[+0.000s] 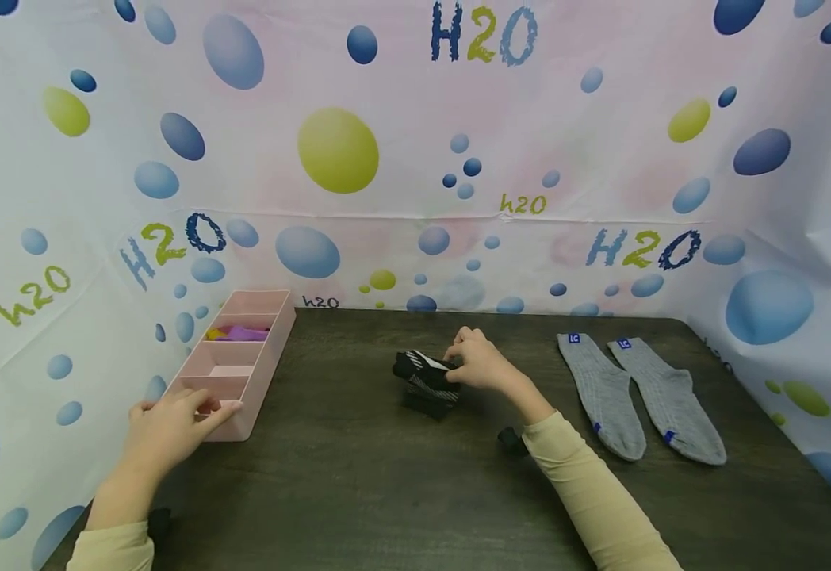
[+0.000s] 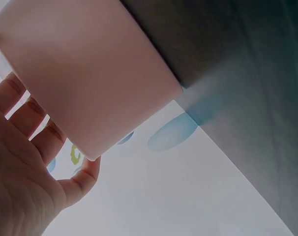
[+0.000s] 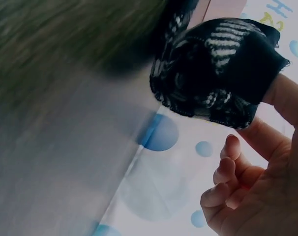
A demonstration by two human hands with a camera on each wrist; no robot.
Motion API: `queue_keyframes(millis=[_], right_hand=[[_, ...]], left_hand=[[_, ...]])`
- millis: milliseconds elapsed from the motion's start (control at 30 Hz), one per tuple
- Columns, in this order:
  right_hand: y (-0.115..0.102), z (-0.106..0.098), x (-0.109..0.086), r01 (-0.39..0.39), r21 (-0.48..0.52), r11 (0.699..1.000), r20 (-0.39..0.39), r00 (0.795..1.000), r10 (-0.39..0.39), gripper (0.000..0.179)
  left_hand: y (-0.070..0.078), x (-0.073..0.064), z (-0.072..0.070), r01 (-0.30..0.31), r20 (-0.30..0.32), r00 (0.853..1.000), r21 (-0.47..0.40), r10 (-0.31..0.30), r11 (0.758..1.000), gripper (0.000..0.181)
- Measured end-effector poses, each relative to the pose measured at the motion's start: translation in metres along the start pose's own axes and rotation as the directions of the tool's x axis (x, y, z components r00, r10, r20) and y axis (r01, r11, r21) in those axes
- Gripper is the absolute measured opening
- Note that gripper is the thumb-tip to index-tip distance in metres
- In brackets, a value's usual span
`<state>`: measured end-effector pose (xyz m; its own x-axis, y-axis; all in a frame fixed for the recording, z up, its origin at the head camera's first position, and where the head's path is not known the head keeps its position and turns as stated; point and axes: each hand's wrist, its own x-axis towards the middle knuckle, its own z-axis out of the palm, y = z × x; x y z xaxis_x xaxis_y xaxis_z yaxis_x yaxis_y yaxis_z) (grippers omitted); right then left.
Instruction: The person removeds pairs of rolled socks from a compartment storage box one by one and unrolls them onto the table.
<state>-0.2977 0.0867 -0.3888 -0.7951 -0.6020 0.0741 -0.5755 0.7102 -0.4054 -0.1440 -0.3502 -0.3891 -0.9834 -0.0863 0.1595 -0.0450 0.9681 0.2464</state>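
In the head view my right hand (image 1: 483, 361) pinches a folded black sock (image 1: 426, 377) with white stripes, over the middle of the table. The right wrist view shows the sock (image 3: 218, 73) bundled between thumb and index finger, the other fingers curled below it. My left hand (image 1: 169, 428) holds the near end of a long pink divided box (image 1: 273, 365) at the left. Up close in the left wrist view, its fingers bend over the rim of the box (image 2: 95, 78), with the thumb at a corner.
Two grey socks (image 1: 604, 396) with blue marks lie flat side by side on the dark table (image 1: 358, 484) at the right. Purple and yellow cloth (image 1: 244, 333) sits in one compartment of the pink box. A patterned backdrop (image 1: 415, 103) rises behind the table.
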Motion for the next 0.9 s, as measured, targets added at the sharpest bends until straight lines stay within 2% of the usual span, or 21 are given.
queue_keyframes(millis=[233, 400, 533, 633, 733, 900], right_hand=[[0.006, 0.006, 0.001, -0.073, -0.101, 0.992, -0.017, 0.997, 0.072, 0.026], [0.004, 0.007, -0.001, -0.095, -0.168, 0.981, -0.046, 0.995, 0.088, 0.024], [0.002, 0.007, -0.002, -0.107, -0.204, 0.973, -0.041, 0.994, 0.100, 0.024], [0.002, 0.006, -0.002, -0.118, -0.215, 0.970, -0.030, 0.993, 0.114, 0.025], [0.002, 0.004, -0.001, -0.124, -0.217, 0.968, -0.015, 0.992, 0.124, 0.026], [0.003, 0.001, -0.002, -0.117, -0.198, 0.973, 0.037, 0.991, 0.126, 0.032]], left_hand=[[0.000, -0.003, 0.003, 0.001, -0.019, 1.000, -0.006, -0.001, 1.000, 0.052], [0.000, -0.005, 0.004, 0.007, -0.011, 1.000, -0.011, -0.007, 1.000, 0.053], [0.002, -0.004, 0.003, 0.000, -0.010, 1.000, 0.002, 0.000, 1.000, 0.052], [0.005, 0.000, -0.001, -0.022, -0.029, 0.999, 0.025, 0.022, 0.999, 0.049], [0.010, 0.002, -0.005, -0.050, -0.075, 0.996, 0.064, 0.055, 0.997, 0.043], [0.031, 0.004, -0.011, -0.110, -0.113, 0.986, 0.142, 0.126, 0.984, 0.032]])
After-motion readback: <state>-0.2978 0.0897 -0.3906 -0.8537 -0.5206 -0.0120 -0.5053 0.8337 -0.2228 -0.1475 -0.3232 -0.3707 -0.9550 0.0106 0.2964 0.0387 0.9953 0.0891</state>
